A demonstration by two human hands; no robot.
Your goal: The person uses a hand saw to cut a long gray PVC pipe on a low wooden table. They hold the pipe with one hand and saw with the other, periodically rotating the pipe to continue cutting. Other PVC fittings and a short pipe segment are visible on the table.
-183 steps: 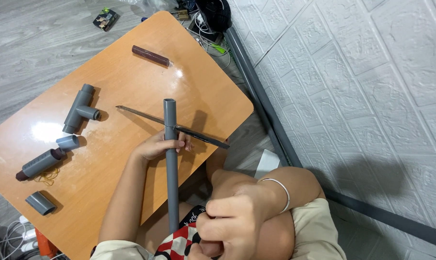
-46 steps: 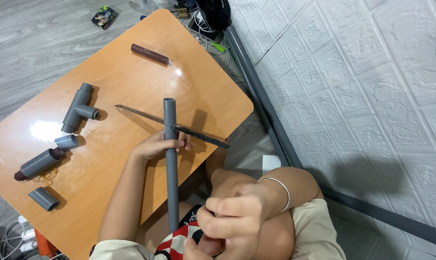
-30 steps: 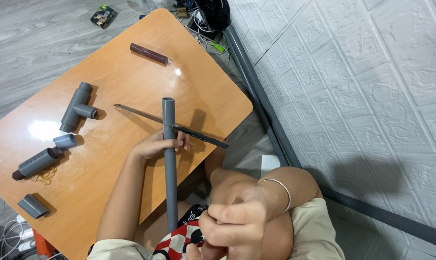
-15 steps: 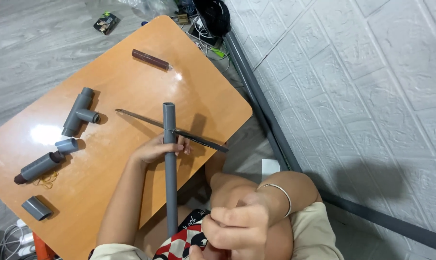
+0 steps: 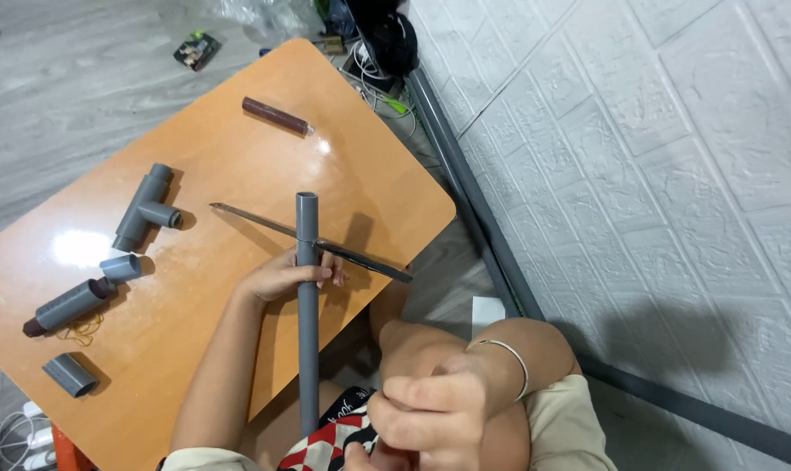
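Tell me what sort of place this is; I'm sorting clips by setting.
Probably a home room used as a makeshift workspace: a low wooden table on grey plank flooring, a white brick-pattern wall, and grey pipe fittings such as a tee on the tabletop.

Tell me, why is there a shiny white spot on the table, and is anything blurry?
In the head view, light glares off the wooden table near the small grey coupling; a dark shadow falls on the white wall; the right hand, close to the camera, looks big and slightly soft; the left hand on the grey pipe is sharp.
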